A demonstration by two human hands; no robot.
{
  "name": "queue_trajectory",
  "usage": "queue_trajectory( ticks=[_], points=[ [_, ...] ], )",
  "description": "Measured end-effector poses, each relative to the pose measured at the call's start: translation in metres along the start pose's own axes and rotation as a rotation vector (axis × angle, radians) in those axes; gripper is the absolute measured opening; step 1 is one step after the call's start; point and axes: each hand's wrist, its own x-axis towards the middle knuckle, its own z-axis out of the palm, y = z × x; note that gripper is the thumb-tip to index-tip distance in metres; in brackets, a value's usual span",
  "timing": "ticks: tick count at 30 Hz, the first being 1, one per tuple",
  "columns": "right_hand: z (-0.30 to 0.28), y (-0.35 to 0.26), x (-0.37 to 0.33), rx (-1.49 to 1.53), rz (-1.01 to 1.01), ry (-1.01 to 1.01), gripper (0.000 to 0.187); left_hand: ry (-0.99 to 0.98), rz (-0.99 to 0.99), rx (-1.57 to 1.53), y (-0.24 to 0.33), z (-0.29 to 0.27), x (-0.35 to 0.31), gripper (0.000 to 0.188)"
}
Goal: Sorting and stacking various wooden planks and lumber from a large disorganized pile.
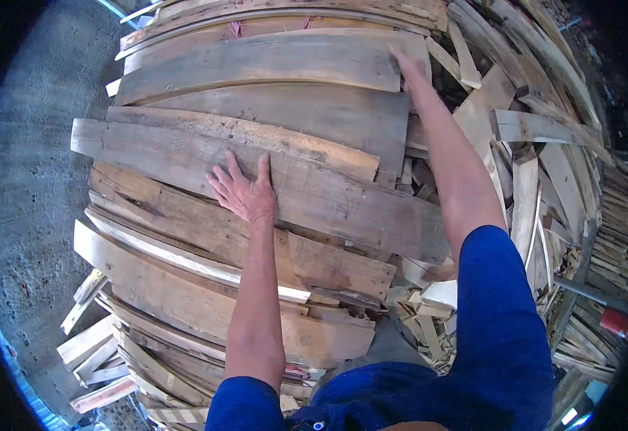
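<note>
My left hand [246, 192] lies with spread fingers on a long grey plank [149, 147], its wrist over a browner board [314, 262] on the near side. Just beyond the fingers, a narrow strip of wood [314, 147] with a rough, bark-like edge rests along the grey plank. My right hand [411, 70] reaches far forward to the right end of another wide grey board [256, 63], its fingers stretched along that end. It is seen edge-on, so part of its fingers is hidden. Between the two hands lies a dark grey board [328, 108].
More boards [206, 302] are stacked toward me, some sticking out on the left. Broken offcuts [537, 187] lie in a jumble on the right. A concrete floor [34, 194] runs along the left. A red block-like thing [616, 322] sits at the lower right beside a metal bar.
</note>
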Motion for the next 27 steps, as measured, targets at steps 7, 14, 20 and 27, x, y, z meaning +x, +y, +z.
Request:
queue_trajectory(
  ticks=[7, 14, 20, 27],
  points=[
    [-0.045, 0.051, -0.094, 0.335, 0.067, -0.465, 0.048, -0.029, -0.025, -0.024, 0.004, 0.002, -0.002, 0.083],
    [-0.057, 0.075, -0.329, 0.250, 0.287, -0.349, 0.038, 0.126, 0.256, -0.168, -0.044, 0.052, -0.018, 0.075],
    [-0.035, 0.095, -0.388, 0.274, 0.119, -0.328, 0.036, 0.028, 0.173, -0.317, -0.104, 0.079, 0.002, 0.077],
    [-0.111, -0.002, -0.169, -0.272, -0.458, -0.057, 0.050, -0.098, -0.082, -0.088, 0.034, -0.003, -0.010, 0.080]
  ],
)
